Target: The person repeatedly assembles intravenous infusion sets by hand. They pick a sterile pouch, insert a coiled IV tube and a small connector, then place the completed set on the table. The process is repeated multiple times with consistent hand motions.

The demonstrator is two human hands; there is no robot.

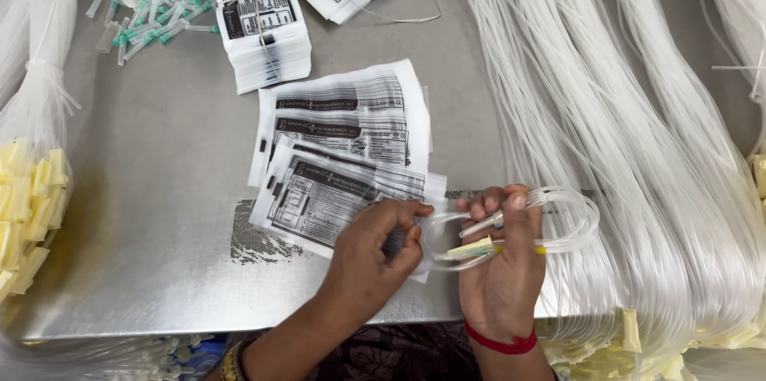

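Low in the frame, just right of centre, the right hand (501, 257) gripped a coiled clear tube (558, 225) with a capped needle and a pale yellow fitting pinched under the fingers. Beside it the left hand (375, 249) was closed on the corner of the top printed pouch (331, 197), one of several fanned over the steel table (159, 189). A tied stack of pouches (259, 18) sat upper centre, green-capped needles (152, 22) upper left, long bundles of tubing (638, 110) draping the right side.
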